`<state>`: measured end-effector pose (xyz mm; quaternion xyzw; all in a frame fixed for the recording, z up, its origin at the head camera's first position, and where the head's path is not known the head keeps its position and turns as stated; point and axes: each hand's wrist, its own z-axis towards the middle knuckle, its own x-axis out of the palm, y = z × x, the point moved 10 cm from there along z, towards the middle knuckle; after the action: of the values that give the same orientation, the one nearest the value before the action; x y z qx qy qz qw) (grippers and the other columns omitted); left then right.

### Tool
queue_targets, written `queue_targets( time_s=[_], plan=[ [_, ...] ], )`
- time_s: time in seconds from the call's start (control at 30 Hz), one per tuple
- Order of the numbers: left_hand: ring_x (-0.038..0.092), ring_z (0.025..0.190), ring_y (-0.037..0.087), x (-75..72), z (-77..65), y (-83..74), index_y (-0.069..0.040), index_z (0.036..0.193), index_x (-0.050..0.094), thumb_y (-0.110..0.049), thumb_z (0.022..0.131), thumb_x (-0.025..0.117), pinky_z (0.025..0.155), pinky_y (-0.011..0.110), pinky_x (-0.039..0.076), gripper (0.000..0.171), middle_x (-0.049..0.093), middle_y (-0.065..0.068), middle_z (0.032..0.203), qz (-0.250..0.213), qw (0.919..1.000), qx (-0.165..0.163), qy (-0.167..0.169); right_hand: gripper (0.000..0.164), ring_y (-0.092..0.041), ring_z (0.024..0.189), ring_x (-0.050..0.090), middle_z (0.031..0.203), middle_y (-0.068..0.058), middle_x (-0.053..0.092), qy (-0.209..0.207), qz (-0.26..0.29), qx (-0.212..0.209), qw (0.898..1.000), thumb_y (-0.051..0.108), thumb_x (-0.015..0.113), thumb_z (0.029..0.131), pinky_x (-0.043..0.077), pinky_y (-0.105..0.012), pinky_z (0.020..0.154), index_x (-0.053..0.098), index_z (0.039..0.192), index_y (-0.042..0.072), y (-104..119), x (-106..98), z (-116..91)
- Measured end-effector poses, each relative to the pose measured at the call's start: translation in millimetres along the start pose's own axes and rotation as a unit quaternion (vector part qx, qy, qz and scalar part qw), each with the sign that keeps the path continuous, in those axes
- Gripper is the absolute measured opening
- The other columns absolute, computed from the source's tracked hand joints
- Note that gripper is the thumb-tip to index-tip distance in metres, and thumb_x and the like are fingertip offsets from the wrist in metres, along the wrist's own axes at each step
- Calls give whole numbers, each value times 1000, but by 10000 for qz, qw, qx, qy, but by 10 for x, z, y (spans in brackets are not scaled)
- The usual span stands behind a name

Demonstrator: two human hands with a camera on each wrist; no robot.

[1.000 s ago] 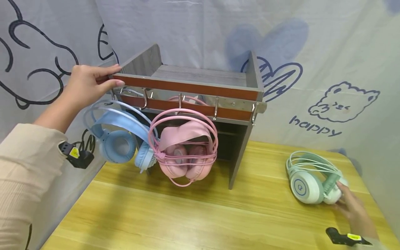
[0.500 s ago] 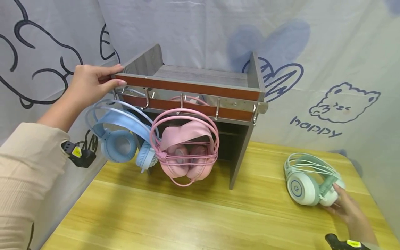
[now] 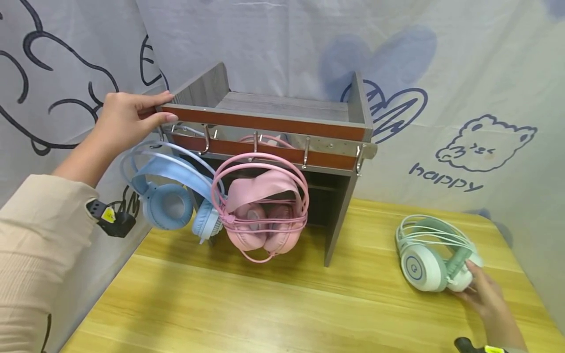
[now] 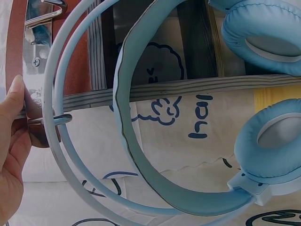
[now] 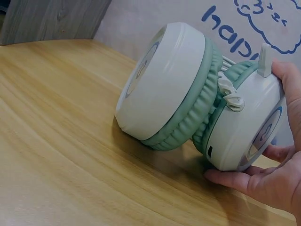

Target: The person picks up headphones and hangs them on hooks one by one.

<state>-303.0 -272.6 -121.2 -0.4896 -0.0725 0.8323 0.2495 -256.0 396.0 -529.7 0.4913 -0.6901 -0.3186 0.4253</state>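
My left hand [image 3: 124, 120] pinches the left corner of a grey wooden rack [image 3: 269, 118], thumb on its red-brown front board. Blue headphones [image 3: 169, 206] hang by their double headband from a metal hook below that hand; the left wrist view shows the band looped over the hook [image 4: 63, 118]. Pink headphones [image 3: 262, 189], their cable wound around them, hang from a middle hook. At the right of the table, my right hand [image 3: 485, 299] grips the right ear cup of white and green headphones [image 3: 419, 268]. In the right wrist view, fingers [image 5: 230, 180] reach under that cup.
Several metal hooks [image 3: 306, 152] stick out along the rack's front, the rightmost near its edge. The rack stands on a yellow wood-grain table [image 3: 247, 304]. White cloth [image 3: 282, 44] with drawings hangs behind and on both sides.
My right hand and the white and green headphones have shifted a little to the left. My left hand stays on the rack corner, and the hanging headphones keep their places.
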Motion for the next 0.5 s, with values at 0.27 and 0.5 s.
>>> queue_targets(
  time_s=[0.27,0.5],
  plan=[
    [41,55,-15,28,-9,-12,-9,124,59,-24,86,65,50,6,31,41,58,19,122,-92,10000,26,14,19,-8,72,61,76,8,59,-84,414,13,9991,32,50,95,55,-27,68,56,76,30,-11,31,-49],
    [42,56,-18,16,1,-10,-9,124,58,-22,86,65,51,4,32,40,58,20,121,-94,9999,37,29,14,-8,70,63,75,10,60,-352,603,-319,9970,28,52,94,55,-25,65,55,80,29,1,67,-140]
  ],
)
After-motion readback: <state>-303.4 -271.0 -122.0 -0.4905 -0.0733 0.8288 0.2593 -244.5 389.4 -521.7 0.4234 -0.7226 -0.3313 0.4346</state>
